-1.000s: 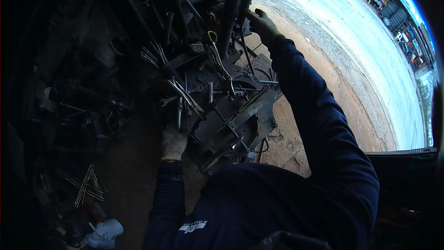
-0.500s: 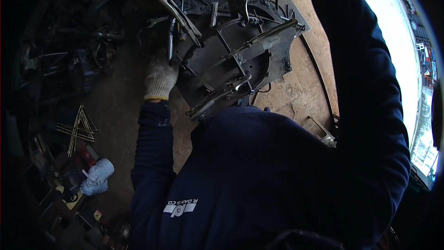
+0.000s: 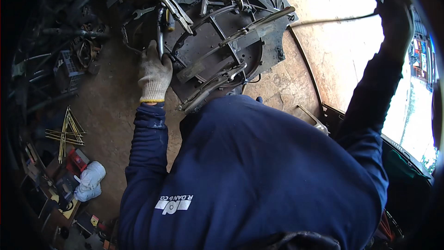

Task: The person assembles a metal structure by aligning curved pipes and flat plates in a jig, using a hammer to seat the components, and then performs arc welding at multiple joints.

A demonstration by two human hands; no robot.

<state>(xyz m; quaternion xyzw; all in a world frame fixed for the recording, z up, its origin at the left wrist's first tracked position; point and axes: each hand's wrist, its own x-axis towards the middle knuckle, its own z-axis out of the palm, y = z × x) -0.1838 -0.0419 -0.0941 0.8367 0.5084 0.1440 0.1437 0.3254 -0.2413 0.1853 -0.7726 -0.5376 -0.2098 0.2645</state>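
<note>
A metal rod point(image 3: 160, 37), at the left edge of a dark metal plate point(image 3: 196, 48) in front of the body, is gripped by the fingers of the gloved left hand point(image 3: 156, 71). Locking pliers point(image 3: 273, 17) are set across the plate, apparently so the bars point(image 3: 219, 28) are kept from shifting. The right hand point(image 3: 393, 16) is raised far right, near a cable point(image 3: 333, 20); whether its fingers are closed cannot be told. Thin rods point(image 3: 64, 134) are left on the floor point(image 3: 108, 125).
</note>
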